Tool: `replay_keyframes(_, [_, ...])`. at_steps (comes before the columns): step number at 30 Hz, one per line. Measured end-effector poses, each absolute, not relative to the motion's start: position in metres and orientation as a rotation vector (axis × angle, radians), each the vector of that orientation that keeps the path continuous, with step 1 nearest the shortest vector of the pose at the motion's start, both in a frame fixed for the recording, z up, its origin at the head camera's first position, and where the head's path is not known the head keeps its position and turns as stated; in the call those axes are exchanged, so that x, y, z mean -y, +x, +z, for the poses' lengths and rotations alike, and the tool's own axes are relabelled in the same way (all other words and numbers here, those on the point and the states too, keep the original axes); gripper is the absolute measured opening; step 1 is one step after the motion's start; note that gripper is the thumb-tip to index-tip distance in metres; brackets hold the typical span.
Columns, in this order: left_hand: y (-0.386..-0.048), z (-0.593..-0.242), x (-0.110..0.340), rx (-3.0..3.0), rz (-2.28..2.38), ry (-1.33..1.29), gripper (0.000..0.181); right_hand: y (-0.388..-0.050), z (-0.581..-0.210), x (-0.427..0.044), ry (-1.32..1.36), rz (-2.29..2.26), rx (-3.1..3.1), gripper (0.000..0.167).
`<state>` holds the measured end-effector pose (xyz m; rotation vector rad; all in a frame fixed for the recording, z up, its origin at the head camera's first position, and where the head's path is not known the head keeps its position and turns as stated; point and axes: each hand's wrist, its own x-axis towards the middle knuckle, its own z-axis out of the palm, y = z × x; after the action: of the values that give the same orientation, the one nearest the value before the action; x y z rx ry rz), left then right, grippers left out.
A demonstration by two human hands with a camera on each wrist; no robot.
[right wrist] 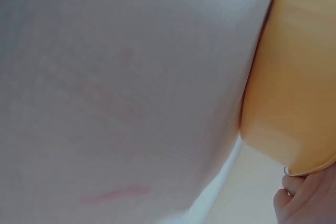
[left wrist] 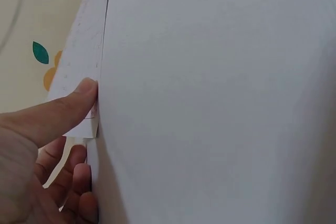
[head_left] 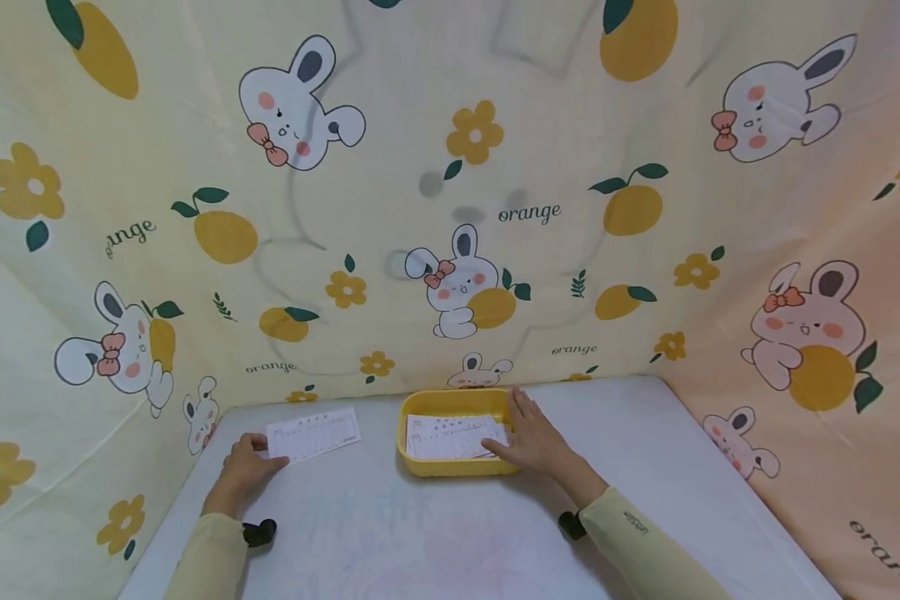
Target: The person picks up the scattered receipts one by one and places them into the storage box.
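A white printed paper slip lies at the left of the table, slightly tilted. My left hand pinches its left end. In the left wrist view the thumb is on top of the slip, with the other fingers curled below its edge. Several similar paper slips lie in a shallow yellow plastic basket. My right hand holds the basket's right end, thumb reaching inside over the slips and fingers at the outer far corner. In the right wrist view only part of that hand shows beside the yellow wall.
A white-covered table spreads beneath both hands. Cream cloth printed with rabbits, oranges and flowers hangs at the back and both sides. Small black devices are worn at both wrists.
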<state>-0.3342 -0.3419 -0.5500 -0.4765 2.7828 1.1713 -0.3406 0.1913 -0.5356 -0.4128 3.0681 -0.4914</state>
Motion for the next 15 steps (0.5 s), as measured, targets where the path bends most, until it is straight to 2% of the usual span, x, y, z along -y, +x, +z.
replay_keyframes(15, [-0.3308, -0.5513, 0.3453, -2.832, 1.339, -0.456, 0.032, -0.3389, -0.5344, -0.1909, -0.411, -0.507, -3.063, 0.124])
